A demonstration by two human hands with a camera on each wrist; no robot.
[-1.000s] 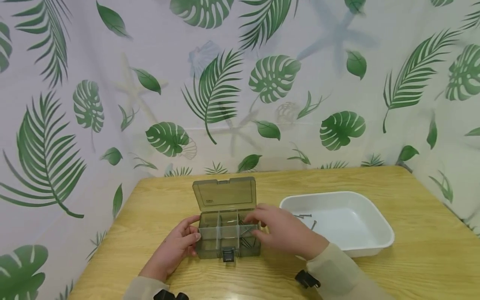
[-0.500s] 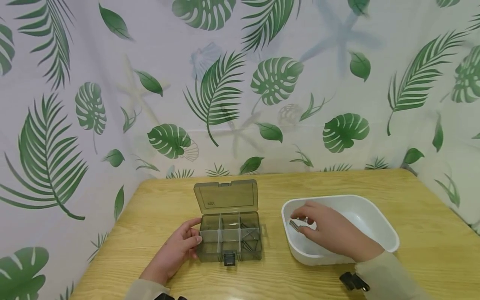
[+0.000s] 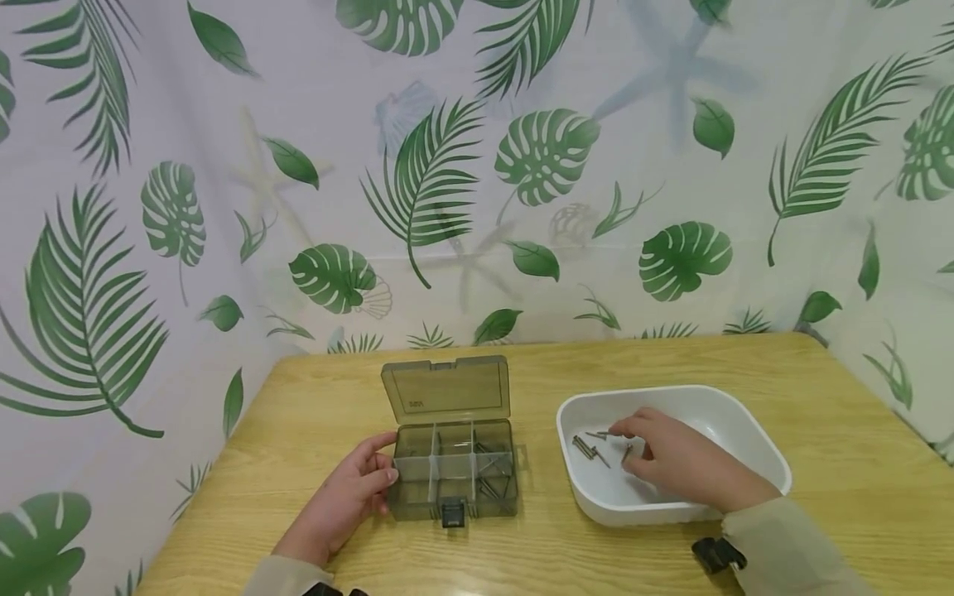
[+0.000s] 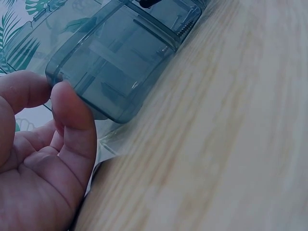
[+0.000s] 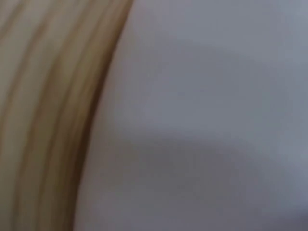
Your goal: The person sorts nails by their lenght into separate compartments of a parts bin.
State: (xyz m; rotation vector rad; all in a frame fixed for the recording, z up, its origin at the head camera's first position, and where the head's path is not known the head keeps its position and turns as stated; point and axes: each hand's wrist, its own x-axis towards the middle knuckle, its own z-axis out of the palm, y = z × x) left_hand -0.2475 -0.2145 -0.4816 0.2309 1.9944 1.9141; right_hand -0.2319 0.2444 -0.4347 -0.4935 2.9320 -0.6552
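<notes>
A smoky see-through compartment box (image 3: 414, 499) stands on the table with its lid (image 3: 447, 393) raised. My left hand (image 3: 346, 497) holds its left end, thumb and forefinger at the corner in the left wrist view. Several screws (image 3: 492, 488) lie in the box's right-hand compartments. My right hand (image 3: 681, 455) reaches into a white basin (image 3: 768, 472), thumb and fingers apart. Its fingertips are close over loose screws (image 3: 584, 448) on the basin floor, one of them right at the thumb. The right wrist view shows only blurred basin wall and wood.
The wood-grain table (image 3: 328, 389) carries both containers, the box left of the basin. A front latch (image 3: 453, 512) hangs from the box. Behind the table hangs a leaf-printed cloth (image 3: 462, 207), which also runs along both sides.
My right hand has moved from the box's right compartments over to the basin on the right, then slightly farther right inside it. My left hand stays at the box.
</notes>
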